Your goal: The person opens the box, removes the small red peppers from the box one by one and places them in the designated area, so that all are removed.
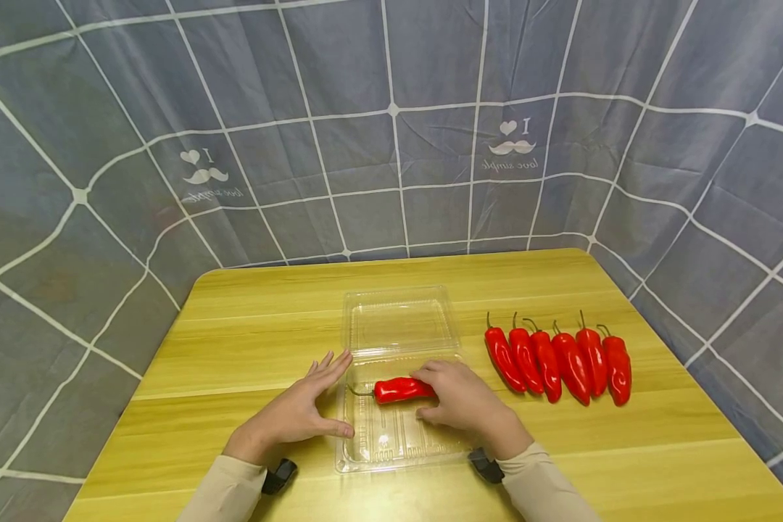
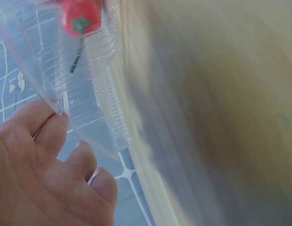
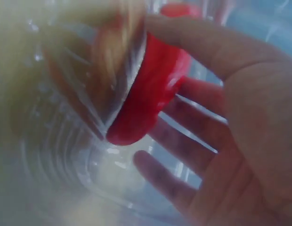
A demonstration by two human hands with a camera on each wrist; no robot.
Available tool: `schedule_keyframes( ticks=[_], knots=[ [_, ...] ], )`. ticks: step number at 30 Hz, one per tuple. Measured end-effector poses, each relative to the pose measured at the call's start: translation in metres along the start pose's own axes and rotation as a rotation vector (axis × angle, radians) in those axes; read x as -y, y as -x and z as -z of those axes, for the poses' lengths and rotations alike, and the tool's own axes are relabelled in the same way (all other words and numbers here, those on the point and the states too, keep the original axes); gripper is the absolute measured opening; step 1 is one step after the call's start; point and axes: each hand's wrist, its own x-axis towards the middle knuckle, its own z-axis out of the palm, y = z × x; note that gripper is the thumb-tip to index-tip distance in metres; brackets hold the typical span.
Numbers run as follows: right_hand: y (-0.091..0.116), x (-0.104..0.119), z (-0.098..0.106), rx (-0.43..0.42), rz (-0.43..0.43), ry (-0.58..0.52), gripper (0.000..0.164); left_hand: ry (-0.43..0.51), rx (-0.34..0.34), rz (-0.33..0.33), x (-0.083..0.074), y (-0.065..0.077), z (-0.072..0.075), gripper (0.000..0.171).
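A clear plastic clamshell box [image 1: 391, 442] lies opened out on the table, its lid [image 1: 401, 326] folded back away from me. Inside the near half is a long red chili pepper [image 1: 401, 390], its green stem [image 2: 76, 55] pointing left. My right hand [image 1: 460, 397] holds the pepper's right end, with the thumb on one side and fingers on the other in the right wrist view. At the box's left side is my left hand [image 1: 300, 409], thumb spread from its fairly straight fingers. Its fingertips [image 2: 52, 113] are right at the plastic rim in the left wrist view.
Several more red peppers [image 1: 570, 362] lie side by side on the wooden table [image 1: 248, 319], right of the box, stems pointing away. A grey checked curtain [image 1: 359, 159] surrounds the table at the back and sides.
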Motion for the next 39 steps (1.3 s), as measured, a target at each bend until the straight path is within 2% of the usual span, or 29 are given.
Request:
schedule_keyframes(
  ticks=[8,16,25,28,34,39],
  knots=[
    [-0.001,0.002,-0.004,-0.024,0.010,0.017,0.036,-0.008,-0.006,-0.003,0.001,0.000,0.000,0.115],
    [0.001,0.001,-0.005,-0.043,-0.006,-0.009,0.034,-0.015,-0.006,-0.002,0.001,0.000,0.000,0.115],
    [0.002,0.000,0.001,-0.085,-0.055,-0.126,0.038,-0.016,-0.008,-0.011,0.002,0.001,0.001,0.115],
    [0.003,-0.001,0.003,-0.131,-0.065,-0.168,0.038,-0.017,-0.007,-0.005,0.002,0.001,0.000,0.115],
    [0.004,0.000,0.010,-0.284,-0.081,-0.217,0.039,-0.021,-0.001,-0.003,0.003,0.001,0.000,0.114],
    [0.007,-0.004,0.018,-0.385,-0.157,-0.250,0.037,-0.015,-0.004,-0.007,0.002,0.001,0.001,0.114]
  ],
)
